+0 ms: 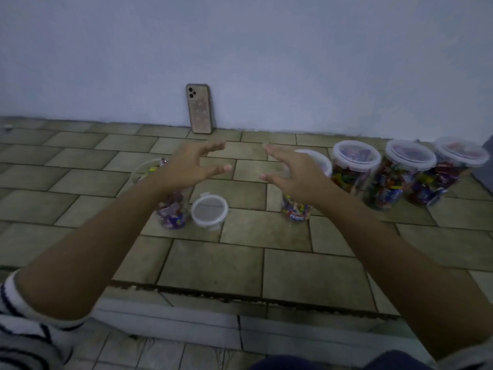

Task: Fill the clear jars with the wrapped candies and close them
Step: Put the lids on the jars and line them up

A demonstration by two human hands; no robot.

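On the floor point(213, 263), left hand point(186, 166) and right hand point(296, 172) hover spread, holding nothing; open jar point(163, 206) of candies point(176, 220) sits under left wrist, lid point(210, 210) just beside; a dropped forearm could tip it, spilling candies.

- left sleeve point(25, 329): white knit with thin dark-blue stripes, bunched up
- right sleeve point(470, 359): only a pale grey edge visible
- dark blue cloth point(333, 363) over the lap
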